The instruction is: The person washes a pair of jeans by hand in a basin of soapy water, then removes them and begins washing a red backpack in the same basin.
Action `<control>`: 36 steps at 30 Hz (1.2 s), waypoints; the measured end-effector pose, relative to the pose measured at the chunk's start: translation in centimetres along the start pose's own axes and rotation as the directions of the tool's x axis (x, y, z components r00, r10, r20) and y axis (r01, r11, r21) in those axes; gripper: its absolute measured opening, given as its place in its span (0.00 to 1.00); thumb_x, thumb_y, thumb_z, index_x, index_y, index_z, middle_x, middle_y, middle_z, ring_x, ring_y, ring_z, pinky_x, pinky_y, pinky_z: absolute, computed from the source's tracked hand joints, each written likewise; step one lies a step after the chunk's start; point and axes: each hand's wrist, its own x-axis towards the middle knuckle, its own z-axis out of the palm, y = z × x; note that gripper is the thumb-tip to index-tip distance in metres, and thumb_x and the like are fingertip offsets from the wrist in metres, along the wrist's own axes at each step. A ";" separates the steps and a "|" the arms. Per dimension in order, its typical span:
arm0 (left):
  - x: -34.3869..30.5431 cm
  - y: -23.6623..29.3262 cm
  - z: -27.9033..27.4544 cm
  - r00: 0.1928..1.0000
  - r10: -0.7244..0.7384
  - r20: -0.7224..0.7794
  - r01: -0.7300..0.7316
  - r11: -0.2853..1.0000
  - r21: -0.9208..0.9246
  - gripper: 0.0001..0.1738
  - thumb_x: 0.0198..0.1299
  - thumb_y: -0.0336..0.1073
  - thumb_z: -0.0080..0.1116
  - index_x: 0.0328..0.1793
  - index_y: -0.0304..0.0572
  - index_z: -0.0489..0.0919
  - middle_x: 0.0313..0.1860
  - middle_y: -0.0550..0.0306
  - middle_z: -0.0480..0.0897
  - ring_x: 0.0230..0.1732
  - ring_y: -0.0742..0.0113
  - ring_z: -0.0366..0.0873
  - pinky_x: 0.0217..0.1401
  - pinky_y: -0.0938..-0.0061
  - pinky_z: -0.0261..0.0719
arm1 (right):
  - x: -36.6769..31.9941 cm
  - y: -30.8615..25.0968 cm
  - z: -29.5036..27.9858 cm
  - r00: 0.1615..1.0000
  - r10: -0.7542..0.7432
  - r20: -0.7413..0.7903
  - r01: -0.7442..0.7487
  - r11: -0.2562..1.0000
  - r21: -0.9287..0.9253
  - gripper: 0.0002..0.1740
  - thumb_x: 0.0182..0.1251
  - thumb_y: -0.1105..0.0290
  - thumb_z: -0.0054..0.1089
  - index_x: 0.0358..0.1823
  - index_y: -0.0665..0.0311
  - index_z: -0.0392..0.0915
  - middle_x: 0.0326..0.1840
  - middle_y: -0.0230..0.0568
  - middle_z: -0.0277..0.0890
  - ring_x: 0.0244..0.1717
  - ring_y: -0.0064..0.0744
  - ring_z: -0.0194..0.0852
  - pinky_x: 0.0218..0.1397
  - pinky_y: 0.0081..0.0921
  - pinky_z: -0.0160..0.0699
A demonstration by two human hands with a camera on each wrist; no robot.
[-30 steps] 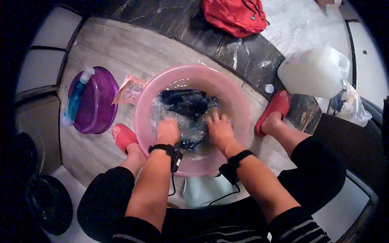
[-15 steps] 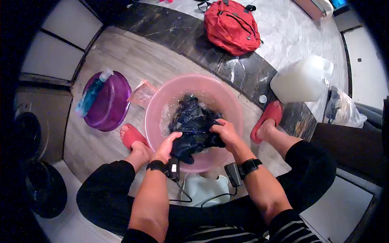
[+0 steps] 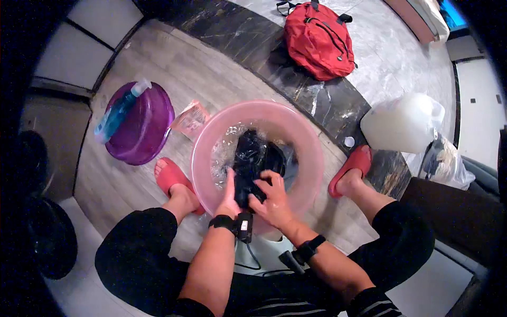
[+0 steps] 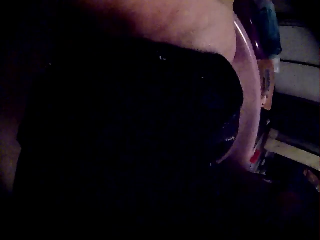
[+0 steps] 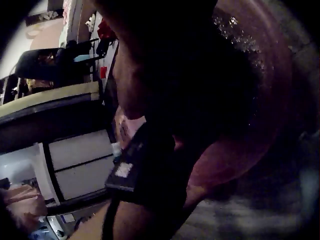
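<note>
In the head view, a wet dark cloth [image 3: 248,158] is bunched in a pink basin [image 3: 310,158] of sudsy water, its near end raised towards the person. The left hand [image 3: 227,199] holds the cloth's left side, thumb extended along it and the other fingers hidden. From the right, the right hand [image 3: 274,205] grips the cloth with bent fingers. Dark cloth [image 4: 150,115] fills most of the left wrist view, below pale skin and beside the basin's rim [image 4: 255,115]. The right wrist view is dark, showing the basin [image 5: 225,160] and suds.
Left of the basin are a pink packet [image 3: 191,120] and a purple tub [image 3: 145,124] with a blue spray bottle [image 3: 120,113] on it. A red backpack [image 3: 319,42], a white jug [image 3: 404,124] and a small cap [image 3: 349,141] lie beyond. Red slippers [image 3: 353,168] flank the basin.
The hands went from down in the water to holding the cloth up at the near side. Since then they have moved closer together, and the cloth is bunched narrower between them.
</note>
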 end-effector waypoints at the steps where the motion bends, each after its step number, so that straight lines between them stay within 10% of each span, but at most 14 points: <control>1: -0.2 0.1 0.3 0.994 0.002 -0.110 0.002 1.000 0.029 0.45 0.53 0.79 0.45 0.64 0.53 0.75 0.57 0.55 0.79 0.55 0.53 0.77 0.60 0.55 0.75 | 0.3 -0.2 0.7 0.996 0.081 0.037 -0.080 0.997 -0.018 0.26 0.55 0.61 0.67 0.51 0.69 0.76 0.65 0.60 0.60 0.64 0.60 0.59 0.66 0.46 0.64; 8: 4.7 0.4 -2.9 0.934 -0.165 -0.317 0.206 0.973 0.102 0.32 0.65 0.67 0.43 0.57 0.51 0.77 0.50 0.52 0.81 0.49 0.55 0.79 0.50 0.57 0.80 | 3.4 3.1 4.0 0.965 0.128 0.228 -0.083 0.977 -0.196 0.21 0.63 0.57 0.60 0.52 0.64 0.76 0.62 0.56 0.63 0.59 0.60 0.62 0.63 0.49 0.64; 15: 10.3 -0.7 -8.0 0.869 0.028 -0.494 0.288 0.784 0.550 0.26 0.68 0.51 0.40 0.41 0.33 0.79 0.31 0.52 0.78 0.28 0.62 0.74 0.24 0.66 0.66 | 7.2 7.1 6.1 0.949 0.213 0.230 -0.118 0.923 -0.367 0.15 0.64 0.60 0.53 0.27 0.64 0.80 0.25 0.58 0.77 0.30 0.60 0.76 0.36 0.53 0.75; 20: 10.0 0.0 -7.3 0.833 0.311 -0.458 0.253 0.522 0.815 0.37 0.68 0.57 0.36 0.46 0.23 0.79 0.41 0.34 0.81 0.40 0.51 0.81 0.41 0.57 0.75 | 9.4 8.8 6.1 0.847 0.435 0.306 -0.302 0.867 -0.396 0.20 0.64 0.58 0.49 0.22 0.66 0.78 0.27 0.61 0.77 0.33 0.62 0.77 0.41 0.51 0.77; 22: 7.4 0.7 -4.9 0.824 0.371 -0.428 0.206 0.507 0.837 0.38 0.68 0.60 0.39 0.51 0.23 0.78 0.45 0.33 0.81 0.46 0.48 0.81 0.49 0.58 0.75 | 12.2 11.3 5.7 0.756 0.333 0.564 -0.064 0.895 -0.442 0.19 0.65 0.60 0.49 0.39 0.70 0.80 0.33 0.63 0.79 0.38 0.57 0.81 0.46 0.47 0.77; 23: 7.0 0.5 -5.0 0.809 0.401 -0.430 0.198 0.503 0.841 0.39 0.67 0.62 0.42 0.55 0.24 0.76 0.47 0.35 0.82 0.48 0.47 0.81 0.53 0.60 0.75 | 12.9 10.6 4.0 0.715 0.475 0.513 -0.333 0.876 -0.348 0.21 0.67 0.58 0.48 0.44 0.70 0.80 0.35 0.60 0.80 0.41 0.49 0.81 0.48 0.42 0.76; 24: 6.3 0.9 -4.4 0.815 0.382 -0.436 0.177 0.553 0.814 0.39 0.66 0.62 0.43 0.58 0.25 0.75 0.48 0.37 0.82 0.49 0.48 0.80 0.54 0.59 0.75 | 13.5 9.3 2.2 0.636 0.603 0.482 -0.572 0.787 -0.230 0.23 0.68 0.56 0.48 0.48 0.70 0.79 0.36 0.57 0.80 0.43 0.42 0.81 0.51 0.38 0.76; 27: 3.0 2.7 -1.2 0.833 0.131 -0.537 0.202 0.832 0.516 0.42 0.64 0.67 0.43 0.67 0.36 0.70 0.54 0.50 0.81 0.53 0.52 0.79 0.56 0.56 0.74 | 9.6 6.4 0.3 0.773 0.559 0.301 -0.625 0.754 0.204 0.24 0.69 0.53 0.52 0.50 0.69 0.79 0.43 0.51 0.79 0.51 0.30 0.75 0.58 0.29 0.70; 31: 3.5 2.8 -2.3 0.969 -0.193 -0.152 0.205 0.976 0.072 0.39 0.61 0.74 0.41 0.61 0.51 0.76 0.57 0.54 0.79 0.53 0.54 0.78 0.54 0.54 0.76 | 1.4 4.6 1.8 0.976 0.030 0.216 -0.033 0.999 0.013 0.19 0.61 0.63 0.63 0.52 0.64 0.75 0.68 0.64 0.59 0.69 0.66 0.54 0.70 0.52 0.57; 36: 5.7 2.7 -3.5 0.934 -0.132 -0.333 0.248 0.909 0.335 0.43 0.61 0.76 0.35 0.65 0.51 0.72 0.56 0.52 0.78 0.51 0.53 0.77 0.48 0.53 0.78 | 2.2 3.9 3.7 0.965 0.005 0.264 0.071 0.958 -0.277 0.20 0.64 0.62 0.58 0.55 0.60 0.72 0.64 0.52 0.64 0.64 0.61 0.57 0.64 0.54 0.61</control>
